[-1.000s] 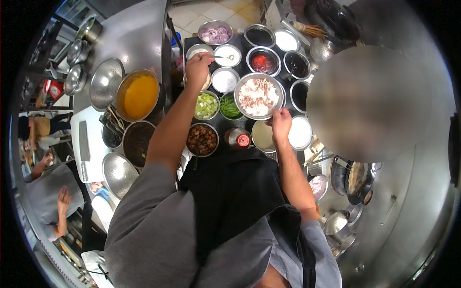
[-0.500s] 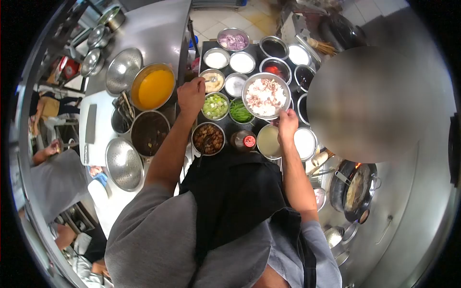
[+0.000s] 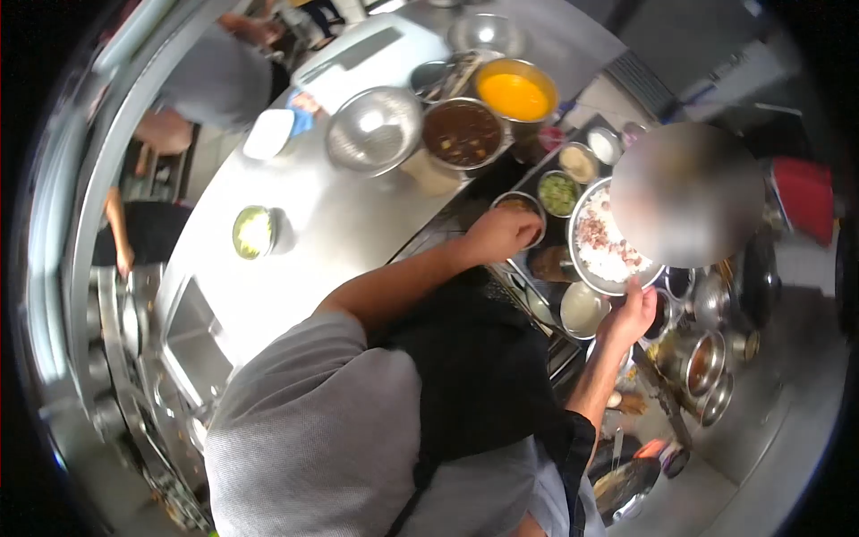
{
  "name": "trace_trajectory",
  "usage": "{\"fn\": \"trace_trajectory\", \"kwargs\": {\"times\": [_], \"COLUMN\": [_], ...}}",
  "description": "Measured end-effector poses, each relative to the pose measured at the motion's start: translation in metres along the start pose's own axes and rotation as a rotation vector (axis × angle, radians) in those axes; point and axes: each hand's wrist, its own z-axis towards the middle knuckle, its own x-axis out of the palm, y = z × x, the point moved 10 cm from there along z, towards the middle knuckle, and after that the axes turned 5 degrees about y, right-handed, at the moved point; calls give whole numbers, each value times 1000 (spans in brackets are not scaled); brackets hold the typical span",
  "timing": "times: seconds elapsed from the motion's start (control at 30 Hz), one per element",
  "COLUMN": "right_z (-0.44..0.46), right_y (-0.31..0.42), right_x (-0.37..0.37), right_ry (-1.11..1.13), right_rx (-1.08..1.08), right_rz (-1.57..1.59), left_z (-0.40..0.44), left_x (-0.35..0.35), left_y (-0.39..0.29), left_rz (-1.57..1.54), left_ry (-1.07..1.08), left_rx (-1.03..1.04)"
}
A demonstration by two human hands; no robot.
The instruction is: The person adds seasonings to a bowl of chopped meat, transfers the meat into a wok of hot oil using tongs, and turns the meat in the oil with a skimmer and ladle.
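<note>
My right hand (image 3: 631,313) grips the near rim of a metal bowl (image 3: 595,267) holding rice-like white food mixed with reddish-brown bits. A blurred patch hides the bowl's far right side. My left hand (image 3: 503,234) is over the near edge of a smaller bowl (image 3: 540,220), covering most of its contents. Its fingers are curled together, and I cannot make out what they hold. Beyond it stand a bowl of chopped green vegetable (image 3: 558,191) and a bowl of pale paste (image 3: 578,163). A bowl of pale liquid (image 3: 585,310) sits just left of my right hand.
On the steel counter (image 3: 331,268) are a pot of dark sauce (image 3: 463,134), a pot of orange liquid (image 3: 515,89), a colander (image 3: 374,130) and a small green-filled bowl (image 3: 254,233). A cleaver (image 3: 362,49) lies on a white board. Co-workers stand at left; a wok (image 3: 626,483) is lower right.
The view has swung left, showing more counter. My left hand has moved from the pale-paste bowl to the nearer bowl of brown pieces. My right hand keeps hold of the rice-like food's bowl.
</note>
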Motion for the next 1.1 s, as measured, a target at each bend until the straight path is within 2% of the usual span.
{"fn": "trace_trajectory", "kwargs": {"times": [0.07, 0.17, 0.23, 0.33, 0.37, 0.4, 0.43, 0.47, 0.5, 0.53, 0.57, 0.6, 0.67, 0.73, 0.8, 0.83, 0.87, 0.93, 0.97, 1.1], "right_z": [-28, -70, -99, -134, -140, -148, -152, -155, -159, -162, -165, -168, -180, -189, -190, -189, -172, -164, -166, -196], "right_y": [-19, -71, -102, -163, -179, -192, -203, -214, -223, -232, -240, -246, -262, -283, -295, -302, -280, -214, -188, -100], "right_x": [38, 86, 120, 163, 176, 190, 205, 219, 234, 247, 262, 276, 299, 314, 326, 329, 338, 354, 363, 422], "right_ry": [102, 238, 364, 524, 568, 613, 681, 746, 806, 830, 849, 863, 898, 916, 986, 996, 965, 863, 891, 1010], "right_rx": [74, 268, 360, 509, 511, 514, 506, 496, 484, 491, 493, 496, 597, 671, 671, 695, 389, -202, -68, -332], "right_rz": [83, 14, -32, -145, -176, -206, -244, -277, -311, -358, -405, -452, -427, -370, -470, -450, -548, -742, -754, -546], "left_z": [-62, -163, -235, -333, -368, -405, -433, -473, -508, -548, -538, -547, -547, -547, -548, -545, -540, -511, -494, -434], "left_x": [3, -5, -24, -79, -104, -132, -168, -207, -236, -252, -263, -274, -286, -292, -294, -299, -305, -312, -311, -286], "left_y": [25, 83, 124, 175, 194, 217, 212, 227, 233, 264, 220, 224, 258, 276, 292, 291, 286, 238, 225, 202], "left_rz": [-1, -69, -299, -528, -466, -430, -403, -21, 134, 115, -143, -165, -399, -454, -564, -579, -596, -506, -521, -544], "left_ry": [46, -19, -141, -551, -653, -854, -1041, -1171, -1270, -1408, -1465, -1507, -1302, -1285, -1274, -1309, -1342, -1281, -1240, -1041], "left_rx": [-118, -347, -670, -826, -911, -863, -843, -883, -995, -1093, -1205, -1249, -1210, -1188, -1186, -1074, -964, -952, -922, -755]}}
